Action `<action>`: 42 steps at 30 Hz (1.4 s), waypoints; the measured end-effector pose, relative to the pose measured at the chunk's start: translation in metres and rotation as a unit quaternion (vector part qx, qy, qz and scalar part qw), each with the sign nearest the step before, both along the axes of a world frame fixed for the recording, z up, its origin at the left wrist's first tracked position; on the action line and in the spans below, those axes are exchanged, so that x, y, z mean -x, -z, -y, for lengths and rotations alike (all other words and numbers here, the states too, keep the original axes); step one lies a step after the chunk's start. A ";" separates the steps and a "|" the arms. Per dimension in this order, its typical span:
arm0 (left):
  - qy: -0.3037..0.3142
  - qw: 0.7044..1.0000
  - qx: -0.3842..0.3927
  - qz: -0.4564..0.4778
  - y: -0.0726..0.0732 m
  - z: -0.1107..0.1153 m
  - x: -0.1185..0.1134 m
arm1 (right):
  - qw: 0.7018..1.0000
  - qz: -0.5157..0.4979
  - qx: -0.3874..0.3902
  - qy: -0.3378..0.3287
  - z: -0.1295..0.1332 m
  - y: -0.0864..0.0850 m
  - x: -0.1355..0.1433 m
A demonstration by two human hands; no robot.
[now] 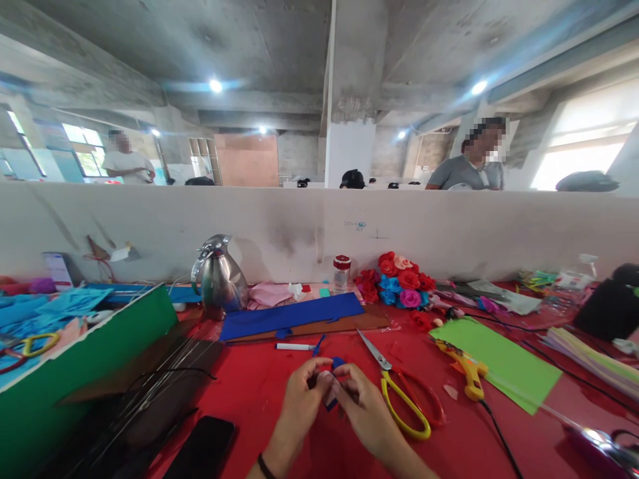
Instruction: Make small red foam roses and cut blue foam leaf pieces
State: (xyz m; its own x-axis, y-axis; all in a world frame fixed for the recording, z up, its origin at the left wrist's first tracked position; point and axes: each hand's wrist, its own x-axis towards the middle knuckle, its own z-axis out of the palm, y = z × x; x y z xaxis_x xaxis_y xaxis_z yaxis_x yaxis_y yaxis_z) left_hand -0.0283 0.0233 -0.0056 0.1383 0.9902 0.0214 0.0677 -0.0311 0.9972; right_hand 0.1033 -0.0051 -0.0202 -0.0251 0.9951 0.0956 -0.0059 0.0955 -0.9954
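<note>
My left hand [305, 392] and my right hand [360, 398] meet over the red tabletop, fingertips closed together. Between them they pinch a small dark blue piece of paper [338, 362]; the fingers hide most of it. Just beyond lies a white marker pen [294, 346] with a blue scrap [319, 344] by its end. Large scissors [399, 389] with one yellow and one red handle lie partly open beside my right hand. Farther back, a blue paper strip [294, 317] rests on brown sheets.
A yellow hot glue gun [466, 369] sits on a green sheet [519, 372] at right, its cord trailing. A black phone [202, 447] lies front left. Behind stand a steel jug [219, 276], a red-lidded jar [342, 273] and paper flowers [404, 279]. A white partition [279, 233] runs behind.
</note>
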 end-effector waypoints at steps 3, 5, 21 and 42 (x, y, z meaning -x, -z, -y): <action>-0.010 0.999 0.003 0.032 -0.003 0.000 0.001 | 0.997 -0.055 0.060 0.014 -0.005 -0.006 0.009; -0.015 0.998 0.013 0.059 -0.006 0.000 0.002 | 0.992 -0.089 0.092 0.008 -0.009 -0.008 0.014; -0.048 0.996 0.042 0.055 -0.010 -0.003 0.010 | 0.949 -0.295 0.113 -0.020 -0.002 0.005 0.018; -0.054 0.996 -0.065 -0.009 -0.001 -0.002 0.003 | 0.955 -0.265 0.122 0.050 -0.002 0.010 0.015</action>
